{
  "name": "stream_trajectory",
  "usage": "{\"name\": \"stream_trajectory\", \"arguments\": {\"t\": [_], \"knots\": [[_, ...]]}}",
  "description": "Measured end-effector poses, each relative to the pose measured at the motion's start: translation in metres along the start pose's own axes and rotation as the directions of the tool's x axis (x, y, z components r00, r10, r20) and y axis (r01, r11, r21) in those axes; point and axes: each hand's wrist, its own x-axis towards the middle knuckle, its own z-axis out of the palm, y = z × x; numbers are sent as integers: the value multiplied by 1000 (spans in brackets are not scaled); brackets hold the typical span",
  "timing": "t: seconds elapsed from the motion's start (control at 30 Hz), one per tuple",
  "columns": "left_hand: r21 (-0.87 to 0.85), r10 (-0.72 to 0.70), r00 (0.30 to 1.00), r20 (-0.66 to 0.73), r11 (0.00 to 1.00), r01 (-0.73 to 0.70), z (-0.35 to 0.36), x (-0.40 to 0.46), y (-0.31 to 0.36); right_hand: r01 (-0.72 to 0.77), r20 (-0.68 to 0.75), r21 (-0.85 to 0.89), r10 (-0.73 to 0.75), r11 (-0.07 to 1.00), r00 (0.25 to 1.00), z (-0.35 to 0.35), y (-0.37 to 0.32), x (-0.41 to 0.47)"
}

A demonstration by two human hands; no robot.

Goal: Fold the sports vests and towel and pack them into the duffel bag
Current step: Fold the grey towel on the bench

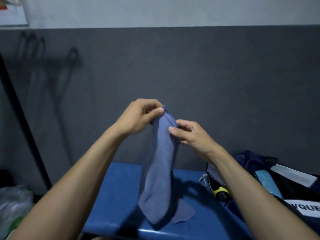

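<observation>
Blue-grey cloth [161,163] is held up over the blue bench [117,191], pinched at its top by both hands.

The upper corner is gripped between thumb and fingers of the left hand [142,116], while the edge just below is pinched by the right hand [188,134]; the fabric hangs in a narrow drape, its lower end resting on the bench. Whether it is the towel or one of the vests cannot be told from this view. The duffel bag [259,172] lies open at the right end of the bench, already holding other items. The folding step is judged to be in hand, with packing not yet done. For the next move, the two held edges would need to be aligned and the hanging length doubled over evenly before it is carried across to the bag.
</observation>
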Motion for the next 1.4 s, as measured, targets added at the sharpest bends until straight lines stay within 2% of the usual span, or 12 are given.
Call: {"name": "stream_trajectory", "arguments": {"t": [0.1, 0.37, 0.6, 0.63, 0.67, 0.73, 0.8, 0.87, 1.0, 1.17, 1.23, 1.4], "knots": [[-125, 1, 997, -81, 992, -12, -7, 7, 22, 41, -7, 78, -41, 996, 999, -6, -26, -1], [66, -50, 925, -377, 995, 81, -39, -3, -2, -105, 129, 109, 91, 988, 988, -29, -31, -23], [204, -166, 622, -765, 854, 479, -97, -37, -44, -137, -20, 62, 138, 989, 990, -64, -22, -41], [141, -218, 646, -732, 878, 457, -97, -40, -41, -125, -52, 79, 129, 989, 990, -67, -22, -40], [57, -258, 735, -627, 925, 374, -90, -42, -34, -122, -56, 92, 127, 988, 990, -67, -23, -39], [-79, -236, 947, -219, 971, 224, -58, -41, -11, -125, 13, 44, 125, 991, 992, -54, -24, -31], [-81, -170, 962, 212, 978, 191, -14, -37, 11, -123, 95, -78, 130, 989, 987, -32, -23, -20], [-74, -175, 898, 404, 972, 223, 25, -36, 17, -113, 98, -185, 132, 976, 986, -17, -21, -12], [-103, -223, 916, 333, 957, 270, 39, -44, 0, -196, 110, -188, 219, 963, 970, -34, -13, -26], [179, -219, 976, 22, 961, 211, 10, -43, -13, -266, 109, -222, 295, 938, 949, -67, -9, -59], [258, -227, 966, -127, 932, 253, 1, -42, -21, -284, 59, -194, 301, 939, 952, -78, -11, -70], [250, -309, 927, -210, 900, 357, 7, -48, -26, -260, -60, -99, 255, 961, 965, -90, -11, -86]]}}
